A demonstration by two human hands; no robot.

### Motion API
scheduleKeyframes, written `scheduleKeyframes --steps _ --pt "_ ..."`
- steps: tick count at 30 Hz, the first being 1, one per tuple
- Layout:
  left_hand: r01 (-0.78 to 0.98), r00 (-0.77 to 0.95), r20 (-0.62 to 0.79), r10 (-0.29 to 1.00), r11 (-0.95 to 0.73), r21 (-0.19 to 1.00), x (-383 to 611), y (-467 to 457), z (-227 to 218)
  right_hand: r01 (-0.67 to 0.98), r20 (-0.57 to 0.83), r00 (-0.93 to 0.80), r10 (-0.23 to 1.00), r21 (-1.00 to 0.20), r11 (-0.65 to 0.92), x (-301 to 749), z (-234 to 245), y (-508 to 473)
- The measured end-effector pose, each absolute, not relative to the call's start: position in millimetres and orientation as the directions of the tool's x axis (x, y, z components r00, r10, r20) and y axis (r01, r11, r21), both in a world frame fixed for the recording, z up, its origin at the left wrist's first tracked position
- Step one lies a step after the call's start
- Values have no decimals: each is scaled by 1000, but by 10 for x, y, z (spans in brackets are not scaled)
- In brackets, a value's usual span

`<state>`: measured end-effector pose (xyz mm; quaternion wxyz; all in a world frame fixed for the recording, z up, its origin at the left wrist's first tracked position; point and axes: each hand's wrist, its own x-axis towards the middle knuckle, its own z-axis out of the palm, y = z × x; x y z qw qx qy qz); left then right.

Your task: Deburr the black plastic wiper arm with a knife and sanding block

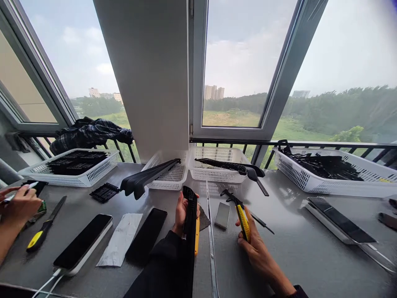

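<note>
My left hand (180, 214) is closed around a long black plastic strip (190, 231) that runs from the table centre down toward me. My right hand (252, 240) grips a yellow and black utility knife (242, 219), its tip pointing away from me. A small grey sharpening block (222, 215) lies between the two hands. A thin metal strip (211, 231) lies along the table beside the black strip.
White baskets (217, 176) with black plastic parts line the window side; a larger basket (325, 182) sits at right, another (77, 176) at left. Phones (83, 242) and a dark phone (146, 235) lie on the grey table. Another person's hand (18, 207) works at far left near a yellow-handled knife (41, 234).
</note>
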<state>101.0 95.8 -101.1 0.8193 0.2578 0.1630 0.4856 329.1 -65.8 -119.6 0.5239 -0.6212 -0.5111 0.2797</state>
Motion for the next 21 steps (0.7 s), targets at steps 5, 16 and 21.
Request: scheduleKeyframes --steps 5,16,21 --pt "-717 452 -29 892 382 583 1010 967 -1050 118 49 306 951 -993 14 3264 -1183 -705" --pt "-685 498 -11 867 401 608 941 856 -845 36 -33 263 964 -998 -44 3302 -1081 -664" --pt "-695 502 -9 865 410 590 973 899 -932 140 -3 338 941 -989 -54 3363 -1169 -622"
